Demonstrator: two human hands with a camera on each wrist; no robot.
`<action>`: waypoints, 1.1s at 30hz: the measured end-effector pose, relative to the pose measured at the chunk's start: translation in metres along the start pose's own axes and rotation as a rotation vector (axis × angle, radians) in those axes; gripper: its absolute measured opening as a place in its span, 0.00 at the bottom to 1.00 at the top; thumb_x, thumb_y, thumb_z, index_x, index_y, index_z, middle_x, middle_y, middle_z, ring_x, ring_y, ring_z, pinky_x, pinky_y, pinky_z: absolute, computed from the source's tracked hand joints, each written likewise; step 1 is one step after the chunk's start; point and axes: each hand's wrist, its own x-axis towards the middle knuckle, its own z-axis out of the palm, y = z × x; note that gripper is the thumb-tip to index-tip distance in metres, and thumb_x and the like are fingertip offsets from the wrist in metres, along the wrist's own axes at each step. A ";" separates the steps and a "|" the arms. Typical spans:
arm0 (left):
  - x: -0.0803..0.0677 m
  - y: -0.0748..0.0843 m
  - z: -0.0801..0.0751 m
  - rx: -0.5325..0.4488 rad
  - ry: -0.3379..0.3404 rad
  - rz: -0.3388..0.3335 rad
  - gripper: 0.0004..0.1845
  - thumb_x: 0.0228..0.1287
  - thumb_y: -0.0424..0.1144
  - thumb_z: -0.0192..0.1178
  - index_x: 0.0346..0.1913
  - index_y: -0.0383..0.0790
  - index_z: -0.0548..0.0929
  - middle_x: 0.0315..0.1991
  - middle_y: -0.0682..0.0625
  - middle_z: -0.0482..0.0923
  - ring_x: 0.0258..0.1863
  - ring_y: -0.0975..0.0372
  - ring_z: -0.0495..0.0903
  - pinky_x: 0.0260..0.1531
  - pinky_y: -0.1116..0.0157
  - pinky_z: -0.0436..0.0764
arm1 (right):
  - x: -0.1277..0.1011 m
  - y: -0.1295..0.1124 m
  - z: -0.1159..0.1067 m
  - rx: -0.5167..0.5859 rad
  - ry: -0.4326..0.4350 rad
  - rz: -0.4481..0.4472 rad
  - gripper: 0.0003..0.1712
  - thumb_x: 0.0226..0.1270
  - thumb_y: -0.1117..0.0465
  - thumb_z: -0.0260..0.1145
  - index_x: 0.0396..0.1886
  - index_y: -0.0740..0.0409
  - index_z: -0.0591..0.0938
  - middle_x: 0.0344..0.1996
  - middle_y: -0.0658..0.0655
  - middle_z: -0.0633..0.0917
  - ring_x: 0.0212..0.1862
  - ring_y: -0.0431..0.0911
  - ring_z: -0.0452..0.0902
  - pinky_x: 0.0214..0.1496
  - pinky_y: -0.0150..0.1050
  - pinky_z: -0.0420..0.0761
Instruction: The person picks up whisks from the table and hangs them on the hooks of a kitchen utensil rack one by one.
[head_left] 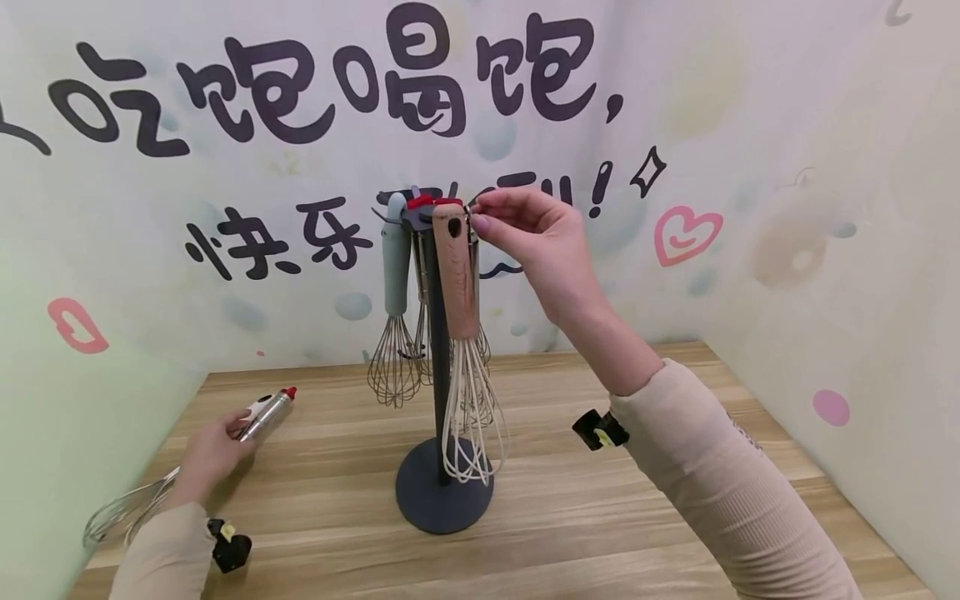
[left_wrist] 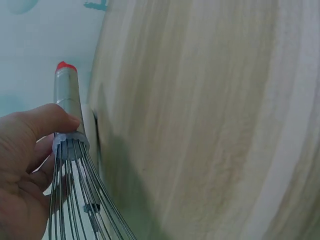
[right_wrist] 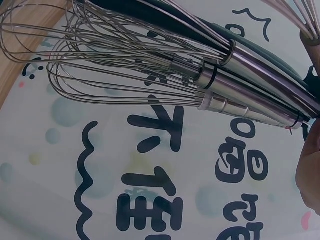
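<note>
The right hand (head_left: 525,229) is raised to the top of the rack (head_left: 442,492), and its thumb and fingers are pinched together on something small at the rack's top edge, just beside the whisk with the wooden handle (head_left: 457,283); what exactly it pinches is too small to tell, so I cannot say which whisk it belongs to. The wooden-handled whisk hangs upright from the rack, and its pale wires reach down almost to the round dark base. Beside it, to the left, hangs a whisk with a grey-green handle (head_left: 395,267), and behind the pole hang more metal whisks (right_wrist: 150,65); the right wrist view shows their steel handles and wire loops lying close together. The left hand (head_left: 206,458) is low, on the left part of the wooden surface (head_left: 675,533), well apart from the rack. Its fingers are curled around a metal whisk with a red tip (left_wrist: 67,107): the thumb presses on the steel handle just above the collar where the wires begin. The handle points away from the person, toward the back wall, and the wire end lies toward the near left corner of the surface. Behind everything is a pale wall (head_left: 787,125) with large dark characters and pink hearts.
</note>
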 end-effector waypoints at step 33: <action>-0.005 0.100 -0.051 -0.395 0.249 0.094 0.32 0.63 0.43 0.62 0.67 0.33 0.68 0.36 0.79 0.67 0.36 0.89 0.67 0.34 0.85 0.72 | 0.000 0.000 -0.001 0.014 -0.003 0.003 0.11 0.59 0.74 0.66 0.32 0.52 0.84 0.28 0.44 0.85 0.35 0.36 0.80 0.45 0.27 0.82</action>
